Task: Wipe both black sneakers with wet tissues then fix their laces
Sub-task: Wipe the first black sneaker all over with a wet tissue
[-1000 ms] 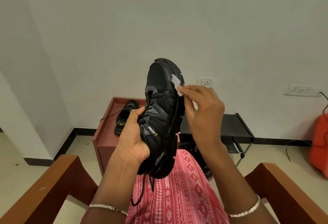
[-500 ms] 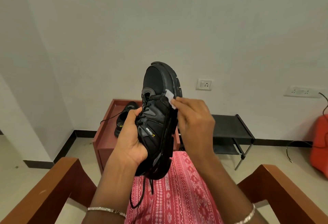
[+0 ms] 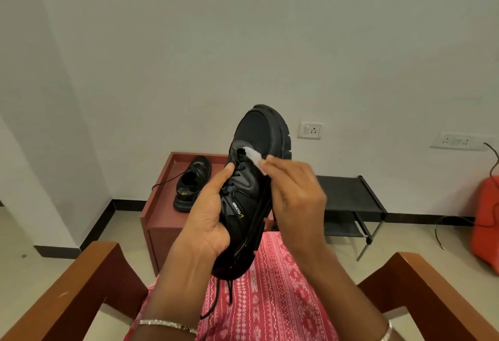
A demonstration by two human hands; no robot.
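Observation:
My left hand (image 3: pixel 209 215) grips a black sneaker (image 3: pixel 258 178) around its heel and laced throat, holding it toe-up above my lap. My right hand (image 3: pixel 295 194) pinches a small white wet tissue (image 3: pixel 255 158) and presses it on the sneaker's upper, just above the top of the laces. A loose lace end (image 3: pixel 216 303) dangles below the heel. The second black sneaker (image 3: pixel 193 182) sits on a low reddish-brown table (image 3: pixel 159 221) in front of me, its lace trailing to the left.
Wooden chair armrests (image 3: pixel 81 286) flank my lap, which is covered in pink patterned cloth (image 3: pixel 270 300). A black folding rack (image 3: pixel 348 200) stands to the right of the table, against the white wall. An orange object (image 3: pixel 486 219) and a cable lie at the far right.
My right hand has slid the tissue leftward from the sneaker's toe-side sole edge onto the upper near the top of the laces. The sneaker has dropped slightly.

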